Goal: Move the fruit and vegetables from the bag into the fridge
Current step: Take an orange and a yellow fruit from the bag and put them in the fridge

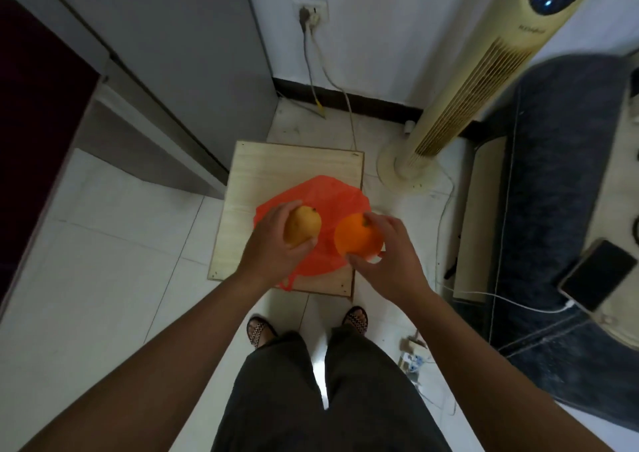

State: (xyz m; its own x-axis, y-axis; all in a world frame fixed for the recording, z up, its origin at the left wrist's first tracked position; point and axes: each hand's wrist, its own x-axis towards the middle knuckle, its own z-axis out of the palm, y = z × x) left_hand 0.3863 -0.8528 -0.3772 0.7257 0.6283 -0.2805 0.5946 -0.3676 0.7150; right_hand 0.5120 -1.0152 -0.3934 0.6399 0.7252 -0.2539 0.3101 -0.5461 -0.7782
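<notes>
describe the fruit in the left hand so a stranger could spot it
Find the wooden board on the floor with the red bag on it. Above it, the left hand grips the yellow fruit: elongated and duller than the round orange beside it.

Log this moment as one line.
left hand holds yellow fruit; right hand holds orange; both above red bag; bag on wooden board

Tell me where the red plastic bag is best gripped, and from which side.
Probably by the handle loop that hangs over the near edge of the wooden board, coming from the person's own side. The red bag lies flat and limp, so its body offers no firm part. Both hands are full: the left hand holds a yellow fruit, the right hand an orange.
</notes>
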